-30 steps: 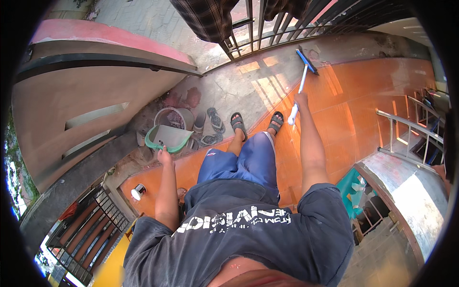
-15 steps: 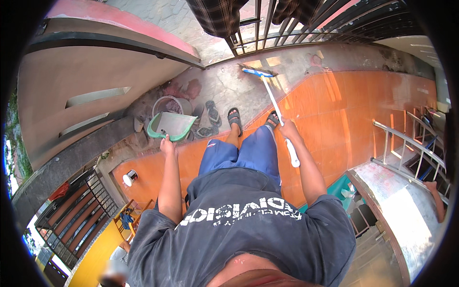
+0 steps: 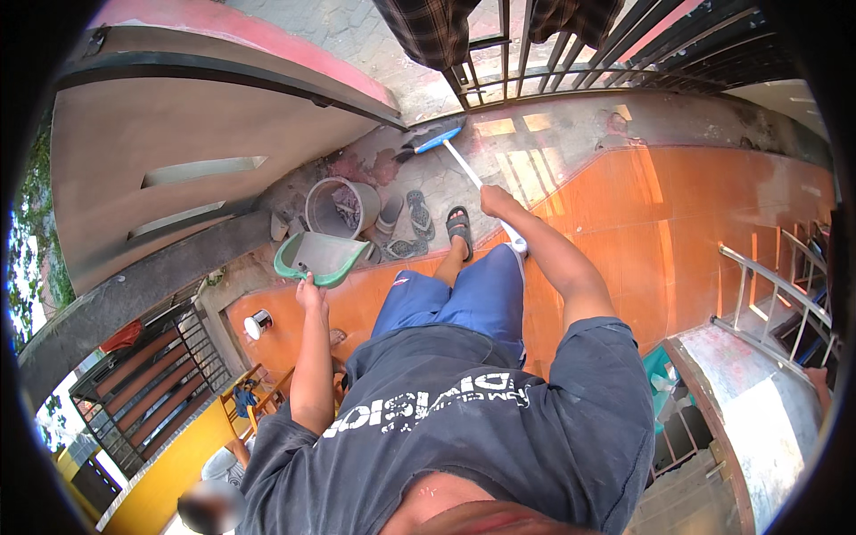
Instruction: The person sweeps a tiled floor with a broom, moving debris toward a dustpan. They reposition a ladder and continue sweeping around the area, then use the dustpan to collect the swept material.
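My left hand (image 3: 309, 292) is closed on the grip of a green-rimmed dustpan (image 3: 325, 254), holding it raised above the floor. My right hand (image 3: 501, 203) grips the white handle of a broom (image 3: 439, 138) partway along its length. The broom has a blue head with dark bristles, resting on the concrete by the foot of the wall near the gate. Beyond the dustpan is a grey bucket (image 3: 367, 209) with something purplish inside. Several flip-flops (image 3: 419, 215) lie beside it, close to my sandalled foot (image 3: 458, 225).
Ahead stands a black barred gate (image 3: 522, 67), with dark plaid cloth (image 3: 428, 31) hanging over it. A beige wall (image 3: 178, 120) runs along the left. A white can (image 3: 258, 325) sits on the orange tiles. Metal rails (image 3: 776, 285) and a worn tabletop (image 3: 758, 428) are at right; another person (image 3: 214, 499) is lower left.
The broom head has swept left along the concrete toward the wall, and my right hand has moved forward and left with it. The dustpan stays in my left hand, slightly lower.
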Available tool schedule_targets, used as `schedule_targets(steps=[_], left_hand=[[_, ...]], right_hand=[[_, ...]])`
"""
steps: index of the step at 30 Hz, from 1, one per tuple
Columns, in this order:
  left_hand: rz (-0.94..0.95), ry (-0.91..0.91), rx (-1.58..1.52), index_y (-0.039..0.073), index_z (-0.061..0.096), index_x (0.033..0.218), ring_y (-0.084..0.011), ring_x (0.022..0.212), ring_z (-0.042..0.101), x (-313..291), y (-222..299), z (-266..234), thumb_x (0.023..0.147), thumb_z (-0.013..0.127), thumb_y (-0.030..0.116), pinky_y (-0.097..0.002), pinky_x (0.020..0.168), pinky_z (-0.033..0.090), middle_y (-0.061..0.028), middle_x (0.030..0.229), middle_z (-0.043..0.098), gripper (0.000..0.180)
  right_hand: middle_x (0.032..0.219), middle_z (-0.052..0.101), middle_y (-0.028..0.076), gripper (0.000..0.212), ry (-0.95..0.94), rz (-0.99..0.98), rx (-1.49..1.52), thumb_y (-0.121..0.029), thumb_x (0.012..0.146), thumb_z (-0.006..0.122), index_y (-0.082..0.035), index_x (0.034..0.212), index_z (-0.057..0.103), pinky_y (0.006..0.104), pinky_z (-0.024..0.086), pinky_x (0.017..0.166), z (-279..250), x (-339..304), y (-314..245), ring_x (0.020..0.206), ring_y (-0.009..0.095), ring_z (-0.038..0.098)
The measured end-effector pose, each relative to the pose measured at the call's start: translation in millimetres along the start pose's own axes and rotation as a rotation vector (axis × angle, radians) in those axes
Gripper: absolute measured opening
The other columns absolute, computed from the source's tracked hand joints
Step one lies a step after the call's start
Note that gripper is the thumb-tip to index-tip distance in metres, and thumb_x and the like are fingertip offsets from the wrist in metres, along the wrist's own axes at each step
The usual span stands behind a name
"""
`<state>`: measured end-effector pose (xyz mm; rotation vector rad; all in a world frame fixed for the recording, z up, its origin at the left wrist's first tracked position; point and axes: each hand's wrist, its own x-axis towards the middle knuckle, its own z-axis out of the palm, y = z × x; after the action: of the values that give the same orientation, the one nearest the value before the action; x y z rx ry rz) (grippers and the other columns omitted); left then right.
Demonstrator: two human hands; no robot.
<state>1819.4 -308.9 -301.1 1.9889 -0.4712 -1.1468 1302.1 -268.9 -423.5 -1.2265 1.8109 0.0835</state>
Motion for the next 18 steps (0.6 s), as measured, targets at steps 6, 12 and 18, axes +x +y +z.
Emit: schedule_targets(steps=[6, 12, 18], left_hand=[[-0.002, 0.023, -0.038, 0.004, 0.053, 0.114, -0.0231, 0.098, 0.065, -2.0, 1.1, -22.0, 0.096, 0.059, 0.015, -0.0364, 0.070, 0.055, -0.0076, 0.108, 0.062, 0.021], [-0.045, 0.109, 0.004, 0.006, 0.055, 0.112, -0.0192, 0.090, 0.065, 0.0, -14.9, -32.3, 0.096, 0.059, 0.017, -0.0297, 0.062, 0.050, -0.0058, 0.106, 0.063, 0.019], [-0.044, 0.114, 0.019, 0.004, 0.056, 0.111, -0.0185, 0.085, 0.066, -6.3, -20.1, -36.4, 0.097, 0.057, 0.017, -0.0283, 0.060, 0.049, -0.0060, 0.101, 0.064, 0.018]], right_hand=[[0.100, 0.066, 0.030, 0.026, -0.084, -0.031, -0.042, -0.010, 0.087, 0.053, 0.006, 0.105, 0.062, 0.0486, 0.053, 0.082, 2.1, -77.5, 76.1, 0.096, 0.043, 0.065], [0.098, 0.065, 0.029, 0.039, -0.024, -0.016, -0.036, -0.012, 0.087, 0.055, 0.000, 0.125, 0.056, 0.0501, 0.052, 0.082, -23.6, -166.0, 108.3, 0.096, 0.044, 0.064], [0.104, 0.064, 0.030, 0.050, -0.029, -0.052, 0.075, -0.014, 0.090, 0.055, -0.003, 0.138, 0.046, 0.0486, 0.050, 0.087, -10.7, -88.9, 101.6, 0.100, 0.041, 0.063]])
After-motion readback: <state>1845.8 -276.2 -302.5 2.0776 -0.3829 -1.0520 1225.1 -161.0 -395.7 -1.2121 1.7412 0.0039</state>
